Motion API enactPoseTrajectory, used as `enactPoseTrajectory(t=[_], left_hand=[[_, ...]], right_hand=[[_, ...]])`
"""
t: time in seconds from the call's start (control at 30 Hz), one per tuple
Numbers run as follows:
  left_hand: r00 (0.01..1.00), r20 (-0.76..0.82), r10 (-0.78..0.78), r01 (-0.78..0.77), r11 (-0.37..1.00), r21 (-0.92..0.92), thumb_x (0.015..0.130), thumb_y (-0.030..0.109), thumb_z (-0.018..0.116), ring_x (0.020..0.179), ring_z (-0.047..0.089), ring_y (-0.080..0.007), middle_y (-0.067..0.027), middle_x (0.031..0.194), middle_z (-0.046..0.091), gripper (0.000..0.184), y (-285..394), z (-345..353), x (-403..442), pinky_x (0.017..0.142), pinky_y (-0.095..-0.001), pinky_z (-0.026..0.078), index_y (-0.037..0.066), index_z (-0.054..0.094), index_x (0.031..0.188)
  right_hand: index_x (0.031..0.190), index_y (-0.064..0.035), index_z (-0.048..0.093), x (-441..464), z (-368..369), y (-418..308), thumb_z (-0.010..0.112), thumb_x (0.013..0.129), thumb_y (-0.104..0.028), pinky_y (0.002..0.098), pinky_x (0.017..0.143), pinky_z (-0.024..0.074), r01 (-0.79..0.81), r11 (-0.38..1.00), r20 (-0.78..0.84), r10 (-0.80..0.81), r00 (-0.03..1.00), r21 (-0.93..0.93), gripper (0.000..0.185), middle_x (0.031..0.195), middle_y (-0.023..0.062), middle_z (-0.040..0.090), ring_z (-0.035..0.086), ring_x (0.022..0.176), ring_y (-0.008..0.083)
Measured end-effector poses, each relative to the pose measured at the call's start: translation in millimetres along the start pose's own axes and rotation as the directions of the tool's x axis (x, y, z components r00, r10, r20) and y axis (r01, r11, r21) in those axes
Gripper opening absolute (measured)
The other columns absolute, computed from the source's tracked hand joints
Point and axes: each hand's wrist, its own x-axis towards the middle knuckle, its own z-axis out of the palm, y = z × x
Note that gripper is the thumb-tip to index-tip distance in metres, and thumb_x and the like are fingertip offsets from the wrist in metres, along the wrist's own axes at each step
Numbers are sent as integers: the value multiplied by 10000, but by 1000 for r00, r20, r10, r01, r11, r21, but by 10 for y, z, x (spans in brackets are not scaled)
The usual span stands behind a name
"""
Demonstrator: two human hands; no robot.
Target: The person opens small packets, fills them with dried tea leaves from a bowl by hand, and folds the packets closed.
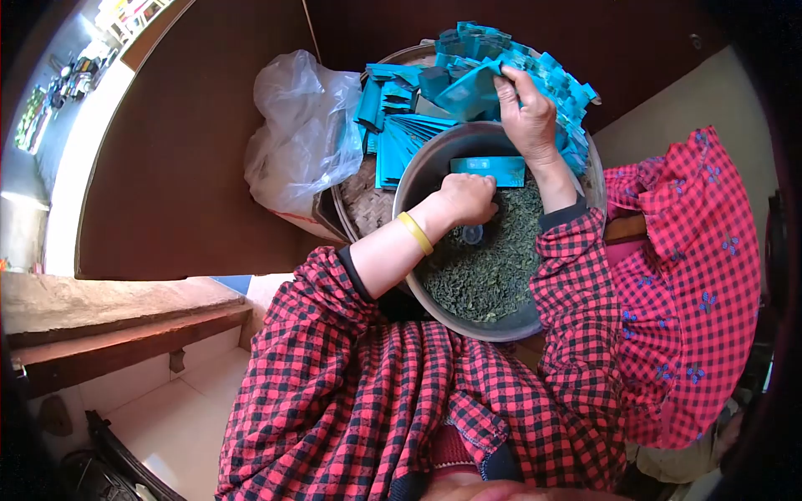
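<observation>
Round grey metal basin (424,171) came first, loaded with loose dark-green dried leaves (476,288); its rim sat near the person's lap, so a nudge from a red-and-black checked sleeve (326,288) could have tipped leaves out. Left hand (469,199) hung over the leaves, fingers curled; I couldn't tell whether they gripped the small clear round plastic piece (473,235) just below. A flat turquoise packet (497,170) lay inside the basin, likely to get buried if leaves were stirred. Right hand (528,117), beyond, had its fingers pinched on a long turquoise pouch (469,93); a careless tug might have toppled the crowded turquoise stacks (413,146) behind the basin. Underneath: a wide round stand with a mottled grey-brown top (368,209), doing the counter's job. Clear crumpled plastic bag (305,125) at its left, could snag. Farther out: pale tiled floor (159,409), dark brown panel (192,150), bright opening far left.
</observation>
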Motion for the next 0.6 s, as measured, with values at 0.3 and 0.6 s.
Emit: enactPoseTrajectory(t=[0.3,0.6], left_hand=[[1000,-24,7,-7,1000,-2,820,323,669,959,655,-338,-184,974,675,367,128,-93,-27,817,-449,528,7,587,987],[902,-425,71,-23,993,119,765,251,698,1019,579,-297,-135,1029,591,308,14,56,93,813,-435,488,39,622,976]], right_hand=[[1009,-147,677,-173,207,266,672,852,-203,398,872,482,244,948,306,-174,936,-207,166,1064,90,676,631,1022,273],[1008,-111,677,-345,157,338,644,872,-208,452,1045,369,268,925,336,-171,926,-268,170,1265,91,595,503,1242,278]])
